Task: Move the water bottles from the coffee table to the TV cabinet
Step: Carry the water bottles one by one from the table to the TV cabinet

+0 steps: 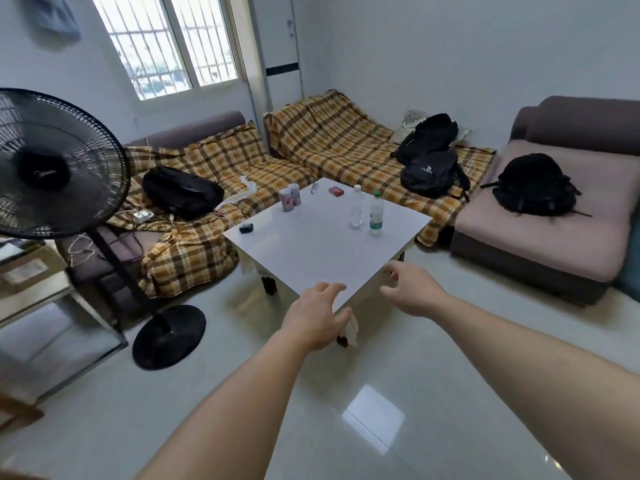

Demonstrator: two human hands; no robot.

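At the far right of the table [311,261], the white-capped water bottle [356,207] and green-capped water bottle [375,214] are standing upright, well beyond the empty, loosely open left hand [317,317] and nearer right hand [412,289].

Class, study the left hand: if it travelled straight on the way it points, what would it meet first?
Probably the near corner of the coffee table, which the left hand overlaps in view; its height above the top is unclear. Farther along stands the green-capped bottle.

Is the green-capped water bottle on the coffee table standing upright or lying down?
Upright: the green-capped bottle stands on its base on the coffee table, cap uppermost, beside the white-capped bottle.
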